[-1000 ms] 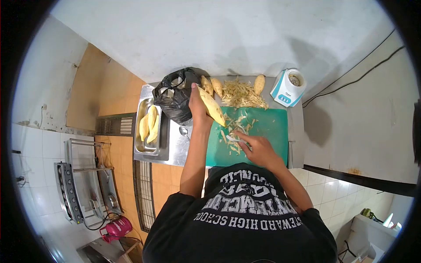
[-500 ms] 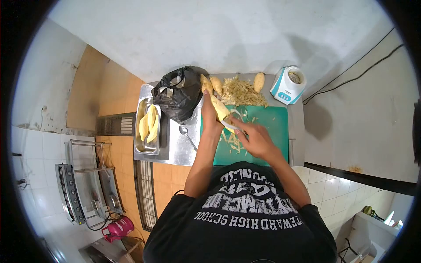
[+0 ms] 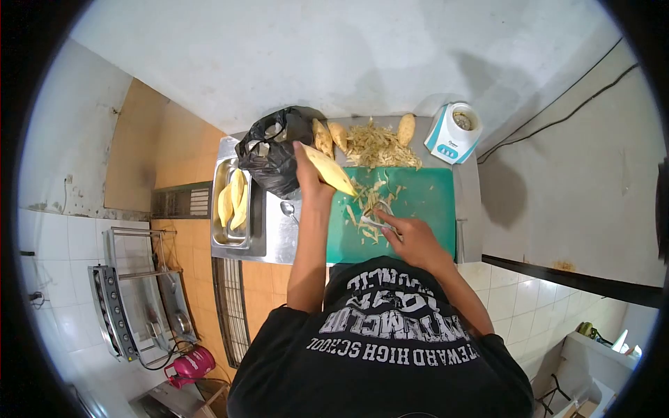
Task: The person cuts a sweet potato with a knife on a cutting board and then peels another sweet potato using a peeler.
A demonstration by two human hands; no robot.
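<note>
1. My left hand (image 3: 309,177) is clenched round the upper end of a half-peeled root (image 3: 327,171), holding it tilted, its lower tip pointing down toward the board (image 3: 425,209).
2. My right hand (image 3: 411,237) grips a peeler (image 3: 376,221); its blade end sticks out past my fingers to the left, clear of the root and low over the board.
3. Between and just under my hands, loose peelings (image 3: 369,209) lie scattered on the green board.
4. Beyond my hands, at the far edge of the board, sits a bigger heap of peels (image 3: 380,145), with three unpeeled roots (image 3: 329,136) lying beside it, two to the left and one to the right.
5. Just left of my left hand is a black bag (image 3: 272,150), open at the top.
6. A spoon (image 3: 287,209) lies on the steel counter near my left wrist.
7. Further left, a steel tray (image 3: 221,237) holds peeled yellow pieces (image 3: 233,198).
8. Far right of my hands, at the counter's back corner, stands a blender base (image 3: 456,132).
</note>
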